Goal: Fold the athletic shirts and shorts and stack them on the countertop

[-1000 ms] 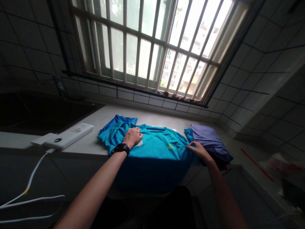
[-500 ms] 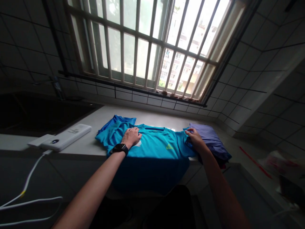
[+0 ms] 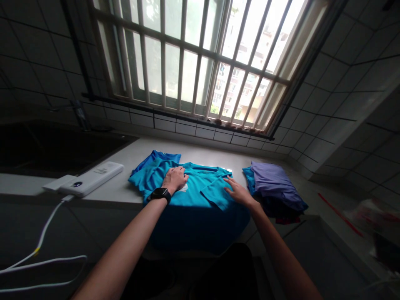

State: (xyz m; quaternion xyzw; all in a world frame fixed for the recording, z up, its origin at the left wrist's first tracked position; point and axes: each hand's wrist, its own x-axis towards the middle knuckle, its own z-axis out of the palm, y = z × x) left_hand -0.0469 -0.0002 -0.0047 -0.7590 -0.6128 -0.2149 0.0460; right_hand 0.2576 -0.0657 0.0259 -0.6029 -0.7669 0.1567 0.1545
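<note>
A turquoise T-shirt (image 3: 193,193) lies on the white counter, its lower part hanging over the front edge in shadow. Its right-hand sleeve is folded inward across the chest. My left hand (image 3: 175,178), with a black watch on the wrist, rests on the shirt's left chest beside a whitish patch, fingers lying on the fabric. On the folded sleeve's outer edge lies my right hand (image 3: 236,190), fingers spread and holding nothing. Darker blue fabric (image 3: 167,156) shows behind the shirt's left sleeve. To the right sits a stack of folded clothes (image 3: 275,179), purple on top.
A white power bank (image 3: 96,178) with a white cable (image 3: 46,229) is on the counter at left, near the dark sink (image 3: 37,146) and its faucet (image 3: 80,116). A barred window (image 3: 193,62) stands behind. A red strip (image 3: 339,213) lies at right.
My right hand has brought the shirt's right-hand sleeve inward over the chest, let go of it and now lies flat. My left hand stays on the shirt. The view has shifted slightly.
</note>
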